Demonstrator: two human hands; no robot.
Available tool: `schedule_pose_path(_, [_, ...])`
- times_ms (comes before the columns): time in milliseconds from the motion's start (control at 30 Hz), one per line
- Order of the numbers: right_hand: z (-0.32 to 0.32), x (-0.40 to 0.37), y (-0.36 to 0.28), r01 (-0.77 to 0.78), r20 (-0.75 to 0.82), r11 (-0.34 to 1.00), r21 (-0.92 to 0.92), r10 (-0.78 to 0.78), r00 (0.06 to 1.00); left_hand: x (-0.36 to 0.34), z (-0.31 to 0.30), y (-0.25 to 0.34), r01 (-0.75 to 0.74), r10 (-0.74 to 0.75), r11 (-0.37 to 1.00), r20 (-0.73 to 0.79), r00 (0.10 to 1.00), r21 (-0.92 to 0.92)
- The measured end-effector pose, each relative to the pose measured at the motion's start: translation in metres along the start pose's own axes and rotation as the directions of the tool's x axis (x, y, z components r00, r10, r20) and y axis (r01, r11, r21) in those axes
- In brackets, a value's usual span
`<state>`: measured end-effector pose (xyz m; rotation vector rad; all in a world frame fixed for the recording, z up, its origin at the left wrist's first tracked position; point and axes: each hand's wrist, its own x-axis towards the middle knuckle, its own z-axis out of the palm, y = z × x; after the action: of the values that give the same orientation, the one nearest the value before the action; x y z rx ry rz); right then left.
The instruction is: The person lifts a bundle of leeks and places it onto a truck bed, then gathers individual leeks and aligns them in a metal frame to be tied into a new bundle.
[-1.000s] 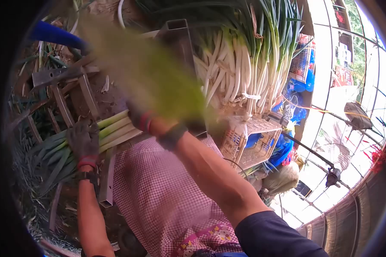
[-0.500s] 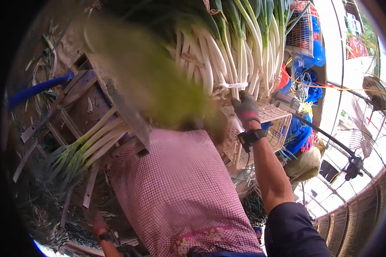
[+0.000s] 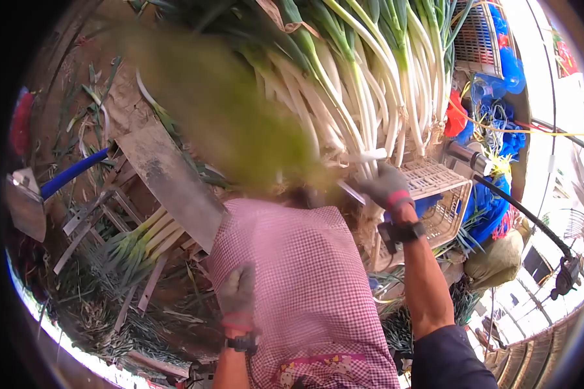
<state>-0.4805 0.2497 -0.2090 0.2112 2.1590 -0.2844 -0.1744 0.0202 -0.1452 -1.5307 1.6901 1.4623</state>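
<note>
My right hand (image 3: 387,187), in a grey glove with a pink cuff, is closed at the root ends of a thick bunch of leeks or large green onions (image 3: 363,97). A narrow shiny strip (image 3: 351,193) shows beside its fingers; I cannot make out what it is or whether I hold it. Just above the fingers, a white strip (image 3: 365,155) lies across the white stalks. My left hand (image 3: 237,290), gloved the same way, is loosely curled in front of the checked apron (image 3: 305,266), with nothing visible in it.
A beige plastic crate (image 3: 438,178) stands right of my right hand. Left of the apron are a flat metal plate (image 3: 169,181), a smaller group of stalks (image 3: 146,240) and a blue bar (image 3: 74,174). A green blur (image 3: 240,117) hides part of the centre.
My left hand has risen from the lower left to the front of the apron. The right hand stays by the stalk roots, slightly lower in view. The view has shifted, showing more at left.
</note>
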Motion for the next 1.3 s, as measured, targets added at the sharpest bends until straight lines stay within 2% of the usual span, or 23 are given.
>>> schedule_pose_path(33, [-0.009, -0.014, 0.007, 0.058, 0.106, 0.993, 0.099, -0.069, 0.992, 0.007, 0.016, 0.025, -0.016, 0.017, 0.999, 0.032, 0.999, -0.045])
schedule_pose_path(100, [-0.009, -0.035, 0.022, 0.052, 0.205, 0.919, 0.391, -0.141, 0.969, 0.033, 0.052, 0.044, -0.055, 0.1, 0.952, 0.138, 0.985, -0.301])
schedule_pose_path(133, [-0.008, -0.045, 0.028, 0.035, 0.243, 0.851, 0.525, -0.189, 0.951, 0.041, 0.068, 0.061, -0.025, 0.108, 0.933, 0.214, 0.971, -0.358])
schedule_pose_path(167, [-0.009, -0.055, 0.032, 0.081, 0.29, 0.793, 0.604, -0.313, 0.904, 0.049, 0.084, 0.089, 0.005, 0.125, 0.911, 0.286, 0.95, -0.413])
schedule_pose_path(233, [-0.013, -0.08, 0.02, 0.001, 0.417, 0.793, 0.609, -0.321, 0.85, 0.064, 0.112, 0.124, 0.037, 0.19, 0.874, 0.411, 0.892, -0.484])
schedule_pose_path(300, [-0.002, -0.099, 0.015, 0.031, 0.375, 0.728, 0.685, -0.389, 0.842, 0.079, 0.13, 0.139, -0.022, 0.268, 0.895, 0.498, 0.825, -0.446])
schedule_pose_path(367, [0.007, -0.106, 0.014, -0.046, 0.433, 0.704, 0.708, -0.381, 0.817, 0.082, 0.137, 0.136, 0.113, 0.294, 0.774, 0.513, 0.807, -0.623])
schedule_pose_path(433, [0.014, -0.109, 0.015, -0.185, 0.51, 0.668, 0.721, -0.331, 0.794, 0.078, 0.132, 0.138, 0.183, 0.253, 0.736, 0.516, 0.818, -0.652])
schedule_pose_path(500, [0.029, -0.117, 0.008, -0.182, 0.448, 0.579, 0.795, -0.359, 0.819, 0.074, 0.124, 0.142, 0.188, 0.15, 0.807, 0.502, 0.852, -0.56])
schedule_pose_path(567, [0.044, -0.126, 0.003, -0.167, 0.367, 0.447, 0.879, -0.408, 0.836, 0.077, 0.125, 0.127, 0.113, 0.16, 0.835, 0.434, 0.887, -0.538])
schedule_pose_path(600, [0.045, -0.124, 0.004, -0.244, 0.47, 0.514, 0.822, -0.373, 0.8, 0.077, 0.123, 0.121, 0.09, 0.147, 0.865, 0.42, 0.895, -0.494])
schedule_pose_path(633, [0.046, -0.125, 0.006, -0.259, 0.482, 0.507, 0.822, -0.378, 0.791, 0.079, 0.122, 0.116, 0.066, 0.138, 0.891, 0.407, 0.903, -0.449])
schedule_pose_path(700, [0.051, -0.127, 0.011, -0.29, 0.51, 0.497, 0.818, -0.391, 0.766, 0.092, 0.116, 0.105, -0.16, 0.295, 0.908, 0.318, 0.901, -0.387])
schedule_pose_path(767, [0.036, -0.139, 0.003, -0.334, 0.556, 0.511, 0.792, -0.375, 0.742, 0.113, 0.115, 0.097, -0.306, 0.364, 0.919, 0.241, 0.9, -0.248])
schedule_pose_path(833, [0.031, -0.147, 0.01, -0.374, 0.591, 0.508, 0.776, -0.38, 0.712, 0.142, 0.113, 0.106, -0.343, 0.357, 0.934, 0.173, 0.918, -0.103])
schedule_pose_path(867, [0.032, -0.15, 0.016, -0.346, 0.595, 0.539, 0.768, -0.4, 0.697, 0.152, 0.11, 0.114, -0.344, 0.349, 0.937, 0.143, 0.926, -0.058])
schedule_pose_path(967, [0.029, -0.163, 0.021, -0.396, 0.629, 0.537, 0.745, -0.369, 0.684, 0.146, 0.086, 0.166, -0.283, 0.291, 0.954, 0.087, 0.953, -0.099])
schedule_pose_path(1000, [0.028, -0.166, 0.019, -0.414, 0.613, 0.494, 0.765, -0.361, 0.702, 0.157, 0.089, 0.163, -0.225, 0.235, 0.968, 0.092, 0.968, -0.106])
schedule_pose_path(1067, [0.028, -0.168, 0.018, -0.4, 0.597, 0.487, 0.776, -0.364, 0.715, 0.189, 0.097, 0.139, -0.267, 0.277, 0.95, 0.035, 0.96, -0.164])
schedule_pose_path(1133, [0.022, -0.169, 0.01, -0.393, 0.578, 0.469, 0.791, -0.363, 0.73, 0.165, 0.093, 0.17, 0.014, 0.008, 0.929, 0.059, 0.998, -0.369])
schedule_pose_path(1167, [0.024, -0.168, 0.013, -0.416, 0.597, 0.466, 0.781, -0.365, 0.714, 0.152, 0.09, 0.186, 0.144, -0.126, 0.872, 0.069, 0.99, -0.468])
schedule_pose_path(1200, [0.027, -0.167, 0.019, -0.436, 0.616, 0.464, 0.771, -0.368, 0.697, 0.149, 0.089, 0.191, 0.205, -0.197, 0.738, 0.086, 0.977, -0.643])
schedule_pose_path(1300, [0.027, -0.17, 0.027, -0.443, 0.637, 0.492, 0.749, -0.353, 0.685, 0.151, 0.082, 0.166, 0.186, -0.125, 0.78, 0.141, 0.982, -0.597])
